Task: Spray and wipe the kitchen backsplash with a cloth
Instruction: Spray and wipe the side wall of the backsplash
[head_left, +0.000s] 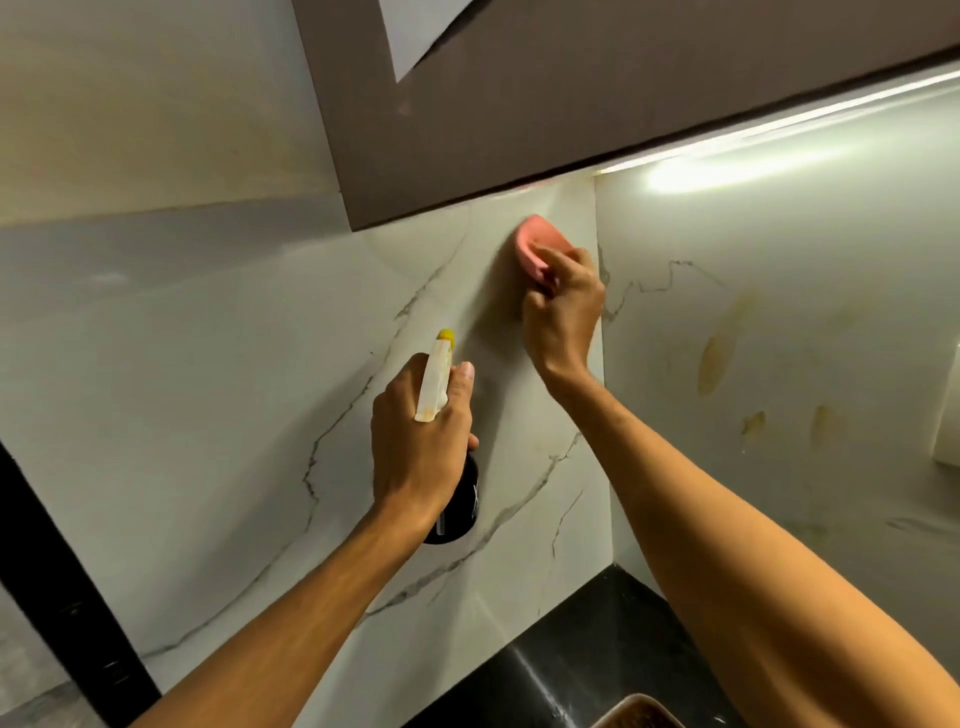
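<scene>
Right hand (563, 306) presses pink cloth (537, 240) to backsplash (260, 364); left hand (418, 447) grips spray bottle (435, 384).

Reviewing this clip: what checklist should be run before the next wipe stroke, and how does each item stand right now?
1. Cloth gripped: ok. The right hand holds the pink cloth.
2. Cloth on the surface: ok. It is pressed against the backsplash just under the cabinet, near the corner.
3. Bottle secure: ok. The left hand grips the spray bottle.
4. Spray direction: ok. The nozzle points toward the wall.
5. Side panel clean: not ok. Yellowish stains show right of the corner.
6. Area under the cloth wetted with spray: cannot tell.
</scene>
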